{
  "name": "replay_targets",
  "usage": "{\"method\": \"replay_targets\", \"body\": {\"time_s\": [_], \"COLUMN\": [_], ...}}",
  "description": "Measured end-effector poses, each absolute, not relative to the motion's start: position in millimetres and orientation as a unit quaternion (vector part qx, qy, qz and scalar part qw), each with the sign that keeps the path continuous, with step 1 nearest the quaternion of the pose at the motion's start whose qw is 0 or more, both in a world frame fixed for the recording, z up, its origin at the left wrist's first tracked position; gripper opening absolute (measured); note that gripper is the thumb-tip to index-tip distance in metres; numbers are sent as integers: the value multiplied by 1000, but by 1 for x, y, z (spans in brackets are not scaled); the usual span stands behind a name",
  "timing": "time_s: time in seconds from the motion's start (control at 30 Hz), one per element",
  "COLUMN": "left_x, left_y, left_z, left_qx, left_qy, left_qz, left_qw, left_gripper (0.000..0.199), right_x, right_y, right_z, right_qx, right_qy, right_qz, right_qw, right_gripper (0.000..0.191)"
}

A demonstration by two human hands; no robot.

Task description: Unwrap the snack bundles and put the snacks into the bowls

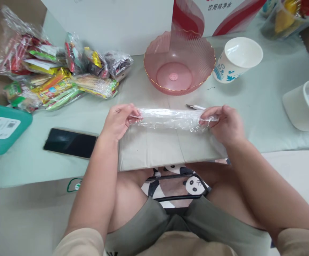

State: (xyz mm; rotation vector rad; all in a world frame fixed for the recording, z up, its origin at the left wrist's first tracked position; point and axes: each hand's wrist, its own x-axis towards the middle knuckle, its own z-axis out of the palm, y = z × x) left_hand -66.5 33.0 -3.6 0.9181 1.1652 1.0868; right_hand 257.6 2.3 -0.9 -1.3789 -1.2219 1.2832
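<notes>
Left hand: I have it curled, thumb pinched against the fingers, gripping the near-side end of the film on its own side.
Right hand: pinched in the same way, with hold of the opposite end; a little film sticks out past its fingertips.
Clear plastic film: stretched as a crinkled strip between my two hands, above the tabletop — whether its underside touches the surface I cannot tell.
White-handled tool: just beyond the film, near the right fingertips; its tip is dark, and part of it is hidden, so I cannot say what kind it is.
Pink bowl: beyond the film, between the hands, fluted, with a gold-edged rim.
Paper cup: beyond the right hand, white with blue print, close beside the bowl.
White container: well to the right of the right hand.
Phone: left of the left wrist, flat, screen dark.
Snack packets: heaped beyond and left of the left hand — many colours, shiny wrappers.
Teal jug: far left of the left hand, labelled, cut off at my view's edge.
White box: behind the bowl, farthest from both hands, with red shapes on one face.
</notes>
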Motion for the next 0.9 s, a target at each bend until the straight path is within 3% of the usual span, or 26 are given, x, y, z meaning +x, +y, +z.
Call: {"method": "replay_targets", "body": {"time_s": [0.07, 0.17, 0.23, 0.37, 0.5, 0.67, 0.9], "left_x": [-64, -60, -59, -57, -51, -42, -26], "left_y": [33, 35, 35, 31, 22, 13, 11], "left_z": [-6, -6, -4, 1, 12, 30, 36], "left_qx": [410, 399, 394, 424, 446, 429, 435], "left_qy": [498, 481, 488, 523, 533, 505, 531], "left_qz": [497, 546, 557, 515, 417, 434, 464], "left_qw": [580, 558, 545, 530, 586, 611, 560], "left_gripper": [25, 47, 41, 25, 20, 20, 41], "right_x": [256, 253, 252, 257, 268, 291, 305], "right_y": [1, -3, -7, -12, -17, -26, -38], "right_z": [-2, 1, 5, 13, 14, 22, 36], "right_qx": [-580, -588, -581, -592, -576, -532, -460], "right_qy": [-516, -546, -579, -605, -511, -496, -690], "right_qz": [479, 455, 438, 414, 508, 539, 525], "right_qw": [410, 385, 367, 335, 386, 425, 190], "right_gripper": [47, 26, 30, 13, 15, 12, 40]}}
